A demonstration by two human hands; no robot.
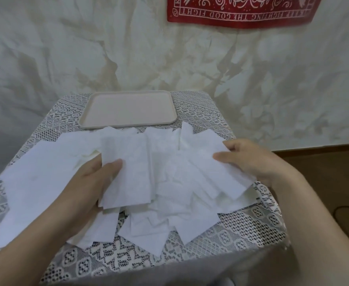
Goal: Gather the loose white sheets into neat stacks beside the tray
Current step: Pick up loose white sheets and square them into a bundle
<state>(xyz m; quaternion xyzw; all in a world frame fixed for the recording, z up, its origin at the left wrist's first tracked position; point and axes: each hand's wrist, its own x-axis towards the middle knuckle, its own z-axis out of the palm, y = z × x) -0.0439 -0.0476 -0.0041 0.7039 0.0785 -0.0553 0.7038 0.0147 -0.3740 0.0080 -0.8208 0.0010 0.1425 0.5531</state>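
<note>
Head view, as from just behind the person's shoulder: the loose white sheets (179,205) lie in a ragged, overlapping heap across the middle of the tabletop (241,228), just in front of the pale tray (128,126), whose near rim a few of them touch or slightly overlap. No tidy stack stands beside the tray yet.

The left hand (95,180) grips a small bundle (128,172), thumb pressed on top and fingers tucked under, probably so the collected pieces stay squared while more are added. The right hand (252,159) pinches the edge of a right-side sheet (217,178), thumb over it, apparently lifting it free to bring it across to the bundle.

The left fingers are hidden beneath the paper, and I cannot count the sheets in the bundle. White on white blurs where one sheet ends and the next begins. A red banner (241,11) on the wall is cut off at the top edge.
</note>
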